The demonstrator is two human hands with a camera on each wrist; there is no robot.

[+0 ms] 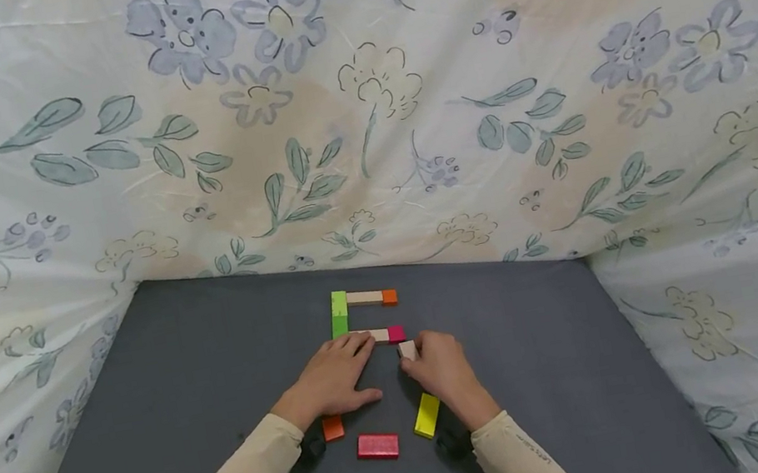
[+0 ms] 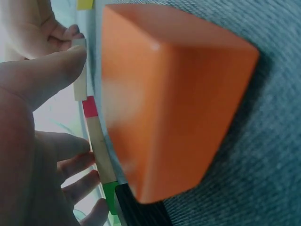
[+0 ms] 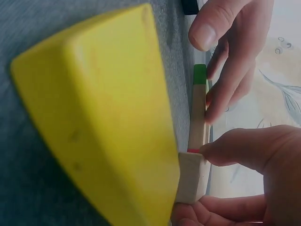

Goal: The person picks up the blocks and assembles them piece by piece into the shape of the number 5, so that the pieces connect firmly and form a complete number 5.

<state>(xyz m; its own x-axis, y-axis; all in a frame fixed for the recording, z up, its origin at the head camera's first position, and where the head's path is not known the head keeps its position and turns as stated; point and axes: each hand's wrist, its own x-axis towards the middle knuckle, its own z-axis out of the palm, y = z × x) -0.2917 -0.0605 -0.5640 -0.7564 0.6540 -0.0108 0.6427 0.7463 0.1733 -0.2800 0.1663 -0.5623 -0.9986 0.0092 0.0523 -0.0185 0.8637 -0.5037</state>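
My right hand pinches a plain wooden block between thumb and fingers, close to the magenta block. In the right wrist view, this wooden block stands by the magenta end of the row. My left hand lies with fingers extended at a longer wooden block joined to the magenta one; the fingertips appear to touch it. Green blocks form a column at the left. From its top, another wooden block runs right to an orange block. My left hand hides what is below it.
Near my left wrist lies a second orange block. A yellow block sits by my right wrist, and a red block lies between the forearms. A dark ridged piece shows near the green. Flowered cloth borders the grey surface.
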